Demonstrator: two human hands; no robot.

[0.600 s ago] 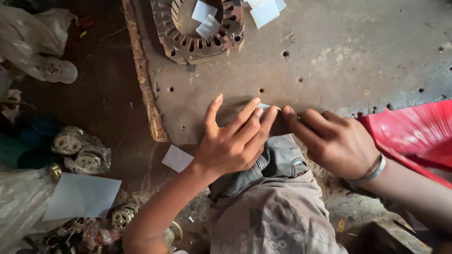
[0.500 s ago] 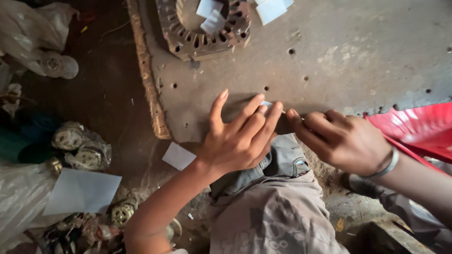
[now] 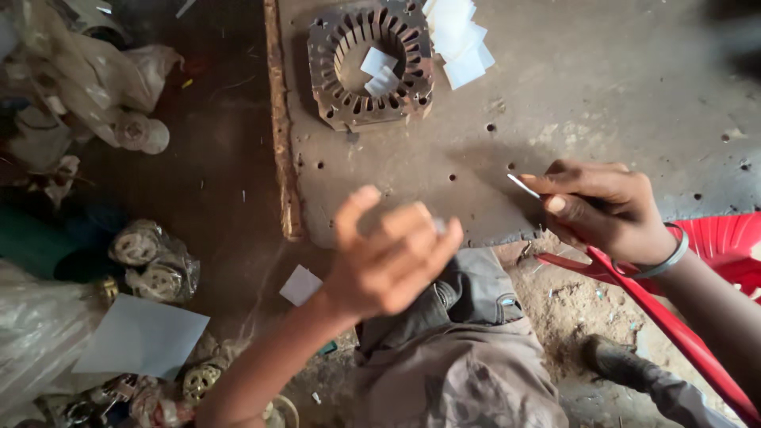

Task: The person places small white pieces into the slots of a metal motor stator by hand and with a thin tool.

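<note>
My right hand pinches a thin folded white paper strip between thumb and forefinger, just above the worn metal plate. A metal bangle is on that wrist. My left hand hovers blurred over the plate's near edge, fingers loosely spread, with nothing clearly in it. At the plate's far side lies a slotted metal stator core with white paper pieces inside its bore. A small stack of cut white paper pieces lies next to it.
A red plastic object sits at the right by my wrist. My knee in grey trousers is below the plate. On the dirt floor at left are a white paper sheet, a small paper square, plastic bags and bagged metal parts.
Both hands were together pressing a paper piece at the plate's near edge. Now they have parted: the right holds the strip farther right, and the left has lifted back toward me.
</note>
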